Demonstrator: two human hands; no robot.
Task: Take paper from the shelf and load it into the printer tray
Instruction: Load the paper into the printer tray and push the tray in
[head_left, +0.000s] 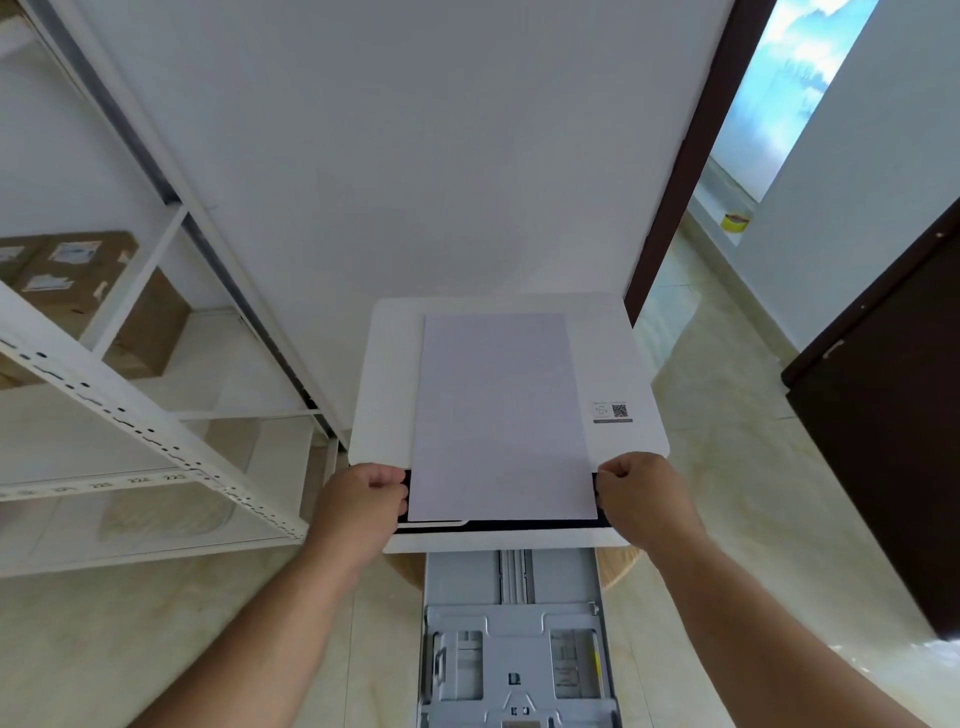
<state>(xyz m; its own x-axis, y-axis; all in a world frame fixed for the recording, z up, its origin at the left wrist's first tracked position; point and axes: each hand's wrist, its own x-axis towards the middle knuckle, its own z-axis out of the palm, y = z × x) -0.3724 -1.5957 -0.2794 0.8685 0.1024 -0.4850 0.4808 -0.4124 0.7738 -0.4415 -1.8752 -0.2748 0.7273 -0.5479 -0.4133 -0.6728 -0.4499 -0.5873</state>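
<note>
A stack of white paper (498, 415) lies flat over the top of the white printer (387, 384), its near edge past the dark front strip. My left hand (363, 501) grips the paper's near left edge and my right hand (641, 496) grips its near right edge, both with fingers curled. Below the printer the grey paper tray (519, 639) is pulled out toward me and holds no paper; its guides and ribs are visible.
A white metal shelf (130, 410) stands at the left with brown cardboard boxes (78, 291) on it. A dark brown door frame (685, 156) and a dark door (883, 441) are at the right. A yellow tape roll (734, 221) sits on a far ledge. The floor is beige tile.
</note>
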